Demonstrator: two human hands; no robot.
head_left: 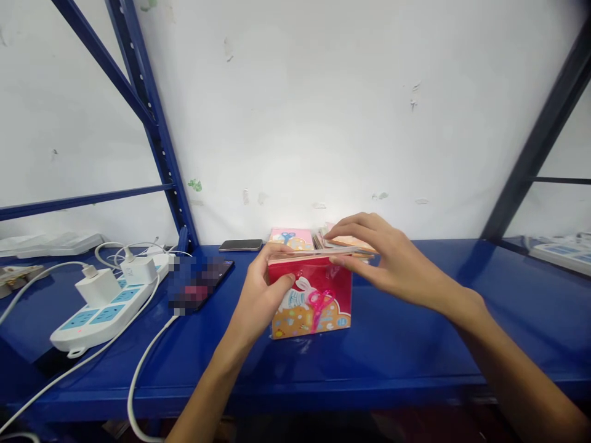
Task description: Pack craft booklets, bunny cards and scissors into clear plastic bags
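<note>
You have both bare hands on one object: a glossy red-and-orange printed box (314, 304), printed with a white cartoon rabbit and pink scissors. It stands near the front of a blue painted steel shelf (295, 384). Your left hand (256, 289) comes from the near side, with the thumb on the red front and the fingers over the top edge. Your right hand (383, 258) reaches in from the right, with the thumb on the front and the fingers curving above the same edge. The two hands are apart, one at each upper corner, and seem to pinch the box between them, probably to steady it. Along its top lies one thin pale flat strip (314, 253); you cannot tell from here whether it is a lid or a separate card.

Behind the box are one pink cartoon card (290, 239) and a loose stack of paper-like sheets (344, 241), too overlapped to count. To the left lie one dark smartphone (240, 245) and one pixel-blurred dark device (198, 283). Farther left, two white charger blocks (95, 286) sit plugged into one white power strip with blue panels (87, 326), apparently to supply power through their white cables (150, 363).
</note>
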